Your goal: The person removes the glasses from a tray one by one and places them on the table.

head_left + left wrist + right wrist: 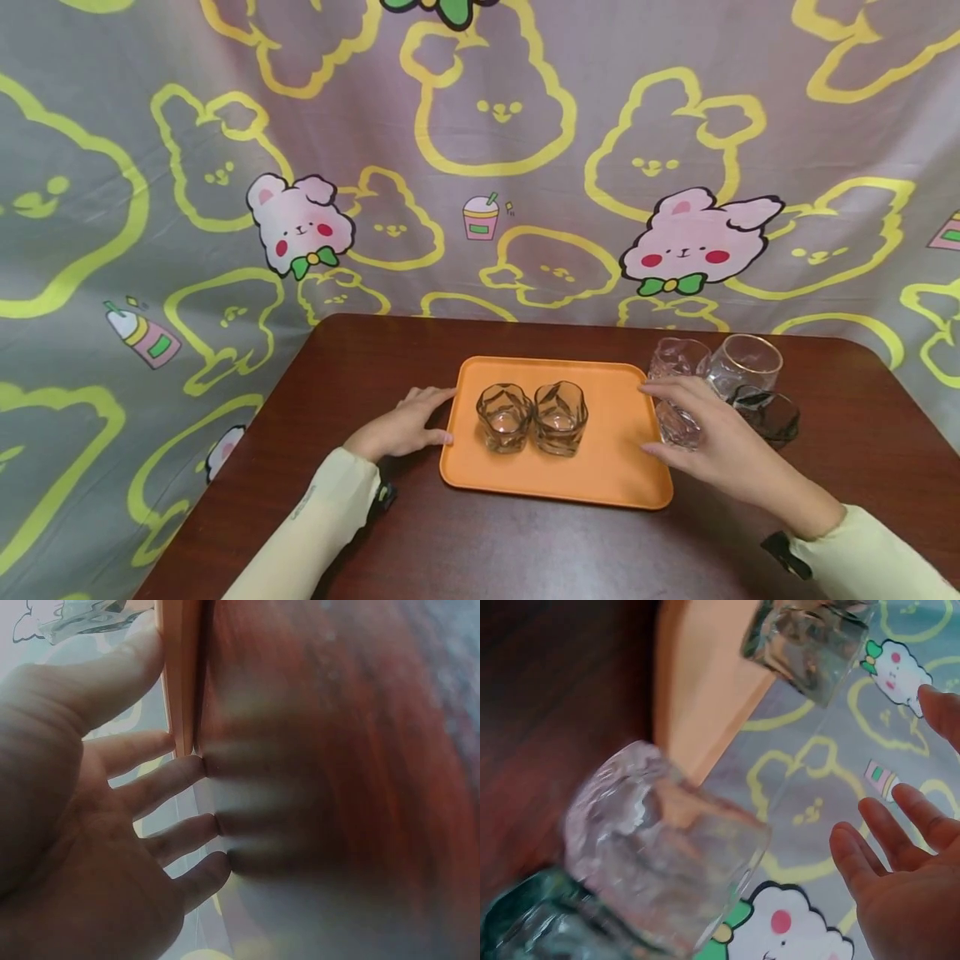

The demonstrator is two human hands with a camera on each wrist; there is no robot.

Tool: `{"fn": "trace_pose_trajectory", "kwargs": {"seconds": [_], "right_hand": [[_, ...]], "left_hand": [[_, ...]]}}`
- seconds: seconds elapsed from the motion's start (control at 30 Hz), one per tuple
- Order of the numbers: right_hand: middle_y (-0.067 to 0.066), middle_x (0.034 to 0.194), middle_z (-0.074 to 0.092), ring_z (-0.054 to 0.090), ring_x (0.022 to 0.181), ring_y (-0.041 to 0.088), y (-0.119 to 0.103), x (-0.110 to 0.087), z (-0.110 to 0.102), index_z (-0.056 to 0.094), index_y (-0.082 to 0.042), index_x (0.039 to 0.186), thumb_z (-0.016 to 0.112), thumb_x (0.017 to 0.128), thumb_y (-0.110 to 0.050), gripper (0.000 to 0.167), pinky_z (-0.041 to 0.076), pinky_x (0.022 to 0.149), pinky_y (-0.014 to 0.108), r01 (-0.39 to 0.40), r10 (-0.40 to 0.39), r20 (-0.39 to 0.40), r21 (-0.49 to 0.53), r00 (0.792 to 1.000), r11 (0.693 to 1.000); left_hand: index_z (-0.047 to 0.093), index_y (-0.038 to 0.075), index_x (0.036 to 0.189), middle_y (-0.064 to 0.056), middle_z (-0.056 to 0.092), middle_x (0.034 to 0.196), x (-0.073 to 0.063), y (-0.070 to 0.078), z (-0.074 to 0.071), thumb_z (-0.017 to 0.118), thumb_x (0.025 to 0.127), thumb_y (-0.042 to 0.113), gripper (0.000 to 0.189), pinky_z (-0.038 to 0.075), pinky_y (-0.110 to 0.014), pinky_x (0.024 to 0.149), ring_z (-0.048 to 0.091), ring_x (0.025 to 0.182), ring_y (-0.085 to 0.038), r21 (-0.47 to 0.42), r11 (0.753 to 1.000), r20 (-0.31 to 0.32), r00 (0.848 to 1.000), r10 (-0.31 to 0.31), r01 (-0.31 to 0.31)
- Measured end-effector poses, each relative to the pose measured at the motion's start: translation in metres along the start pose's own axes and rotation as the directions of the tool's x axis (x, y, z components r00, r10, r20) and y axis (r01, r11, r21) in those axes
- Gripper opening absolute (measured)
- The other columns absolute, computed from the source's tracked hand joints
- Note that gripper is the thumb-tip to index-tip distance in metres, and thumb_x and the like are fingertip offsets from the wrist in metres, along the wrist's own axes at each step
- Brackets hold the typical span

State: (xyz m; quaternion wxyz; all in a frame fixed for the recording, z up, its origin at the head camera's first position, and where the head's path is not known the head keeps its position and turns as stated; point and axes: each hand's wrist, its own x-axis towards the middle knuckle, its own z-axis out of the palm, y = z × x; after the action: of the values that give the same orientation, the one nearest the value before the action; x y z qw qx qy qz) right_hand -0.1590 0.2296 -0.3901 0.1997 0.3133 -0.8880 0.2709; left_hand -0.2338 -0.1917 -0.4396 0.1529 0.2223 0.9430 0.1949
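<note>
an orange tray (615, 471) is set on the dark brown table (540, 537), with its long far side placed near the table's far edge. two brown glasses are carried upright on it: a left brown glass (504, 421) and a right brown glass (560, 419), stood side by side, nearer the tray's left edge than its right; whether they are touching cannot be told. the tray's left edge is touched by the left hand (405, 423), which is spread rather than closed: the thumb is laid against the rim, and in the left wrist view the other fingers are stretched out straight beside the table top. the right hand (720, 446) is held at the tray's right edge, unclenched and with nothing gripped; its fingertips are seen over that rim from the head, but are shown apart from the tray in the right wrist view. between the tray and the table's far right corner are grouped a pinkish glass (678, 354), a gold-rimmed glass (750, 360) and a dark glass (780, 417), while a clear glass (681, 427) is partly covered by the right hand. both forearms are covered by pale sleeves (315, 521), and the table's far edge is backed by a printed cloth (525, 196).
</note>
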Motion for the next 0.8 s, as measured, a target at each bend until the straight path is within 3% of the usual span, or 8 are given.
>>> {"fn": "trace_pose_trajectory", "kwargs": {"seconds": [0.13, 0.27, 0.5, 0.8], "right_hand": [[0.000, 0.121, 0.053, 0.049, 0.110, 0.018, -0.003, 0.011, 0.013, 0.057, -0.009, 0.124, 0.086, 0.068, -0.025, 0.065, 0.043, 0.084, 0.036, -0.022, 0.020, 0.049, 0.030, 0.999, 0.999], [0.004, 0.124, 0.052, 0.050, 0.112, 0.023, -0.004, 0.021, 0.029, 0.054, -0.006, 0.128, 0.081, 0.075, -0.032, 0.065, 0.043, 0.087, 0.048, -0.036, 0.027, 0.117, 0.080, 0.993, 0.996], [0.012, 0.137, 0.044, 0.045, 0.122, 0.032, -0.008, 0.034, 0.052, 0.043, -0.007, 0.140, 0.079, 0.076, -0.037, 0.079, 0.040, 0.093, 0.052, -0.115, 0.084, 0.250, 0.111, 0.965, 0.987], [0.013, 0.139, 0.042, 0.046, 0.121, 0.031, -0.017, 0.048, 0.067, 0.040, -0.006, 0.142, 0.076, 0.079, -0.039, 0.079, 0.039, 0.095, 0.049, -0.117, 0.081, 0.293, 0.110, 0.953, 0.987]], "left_hand": [[0.032, 0.014, 0.148, -0.006, 0.038, 0.143, -0.001, -0.001, 0.000, 0.070, 0.085, 0.035, 0.077, 0.028, -0.048, 0.102, 0.029, 0.131, -0.028, 0.001, 1.000, -0.003, 1.000, 0.002, -0.002], [0.033, 0.013, 0.148, -0.006, 0.038, 0.143, -0.001, 0.000, 0.001, 0.070, 0.085, 0.035, 0.076, 0.026, -0.049, 0.103, 0.029, 0.131, -0.029, 0.006, 1.000, -0.012, 1.000, 0.016, -0.016], [0.032, 0.013, 0.148, -0.007, 0.038, 0.143, -0.001, 0.002, 0.003, 0.070, 0.084, 0.036, 0.078, 0.025, -0.049, 0.104, 0.027, 0.133, -0.031, 0.012, 1.000, -0.003, 1.000, 0.020, -0.020], [0.033, 0.014, 0.148, -0.006, 0.039, 0.143, -0.001, 0.000, 0.001, 0.071, 0.085, 0.035, 0.076, 0.022, -0.051, 0.105, 0.024, 0.135, -0.032, 0.002, 1.000, -0.008, 1.000, -0.002, 0.002]]}}
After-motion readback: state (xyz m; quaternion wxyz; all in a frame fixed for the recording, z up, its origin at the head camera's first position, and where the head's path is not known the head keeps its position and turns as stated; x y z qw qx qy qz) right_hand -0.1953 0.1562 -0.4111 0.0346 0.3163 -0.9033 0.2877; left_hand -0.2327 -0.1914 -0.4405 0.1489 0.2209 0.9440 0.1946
